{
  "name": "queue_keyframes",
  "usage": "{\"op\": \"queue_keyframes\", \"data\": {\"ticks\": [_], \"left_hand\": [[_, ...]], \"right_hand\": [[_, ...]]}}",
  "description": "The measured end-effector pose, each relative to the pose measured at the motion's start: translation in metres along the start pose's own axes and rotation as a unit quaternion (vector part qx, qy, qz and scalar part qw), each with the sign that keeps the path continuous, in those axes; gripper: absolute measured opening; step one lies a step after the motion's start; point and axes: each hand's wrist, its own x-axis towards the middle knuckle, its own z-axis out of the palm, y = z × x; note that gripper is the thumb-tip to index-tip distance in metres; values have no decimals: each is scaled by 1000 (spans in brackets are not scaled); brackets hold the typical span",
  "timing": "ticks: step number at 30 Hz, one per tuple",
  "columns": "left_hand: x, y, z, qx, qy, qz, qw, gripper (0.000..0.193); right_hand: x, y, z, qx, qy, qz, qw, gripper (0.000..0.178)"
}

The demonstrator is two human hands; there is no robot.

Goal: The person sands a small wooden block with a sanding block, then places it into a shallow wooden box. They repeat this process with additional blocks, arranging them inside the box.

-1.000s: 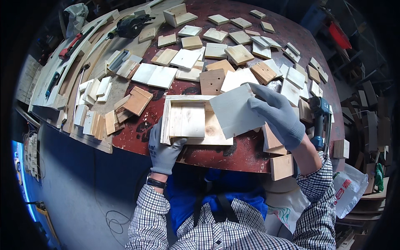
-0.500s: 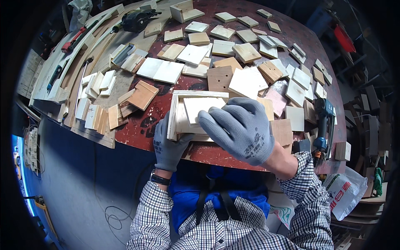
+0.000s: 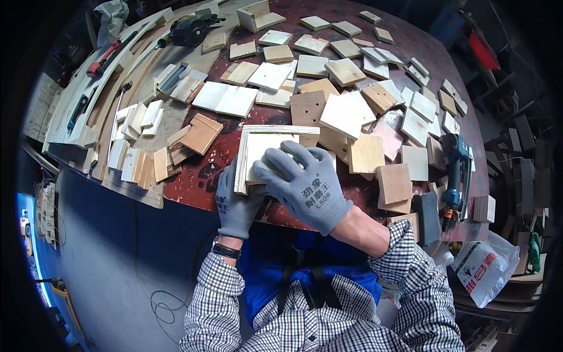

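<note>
At the near edge of the table I hold a wooden corner piece [image 3: 239, 167] made of pale boards joined at an angle. My left hand [image 3: 233, 202], in a grey work glove, grips its lower left side; the fingertips are partly hidden behind it. A pale flat wood block [image 3: 255, 151] lies inside the corner, against the two boards. My right hand [image 3: 305, 188], gloved alike, has its fingers curled over that block and presses on it. The right thumb is hidden.
Many small wood blocks [image 3: 343, 116] lie scattered and stacked on the red table [image 3: 202, 188]. A blue-black nail gun [image 3: 453, 170] lies at the right, near a dark block [image 3: 429, 217]. Far left are a black power tool [image 3: 189, 28], a red tool [image 3: 101, 63] and long boards.
My right hand has moved left and slightly down, carrying the pale block deeper into the corner. My left hand and the corner piece have stayed nearly in place.
</note>
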Motion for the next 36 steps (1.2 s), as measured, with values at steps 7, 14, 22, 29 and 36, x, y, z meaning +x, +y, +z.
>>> {"op": "queue_keyframes", "data": {"ticks": [7,14,22,29,36], "left_hand": [[0,4,-4,-40,-23,-34,998,71],[-4,-8,-3,-2,-16,0,1000,73],[-4,-1,-1,-46,9,-29,998,91],[0,0,4,-38,12,-16,999,89],[-4,-6,3,-33,28,-5,999,74]], "right_hand": [[10,8,11,16,4,79,997,84],[1,1,-1,38,48,20,998,52],[-31,112,-83,27,103,266,958,20],[-41,190,-64,-254,-8,340,906,51],[6,144,-22,-126,-124,179,968,42]]}}
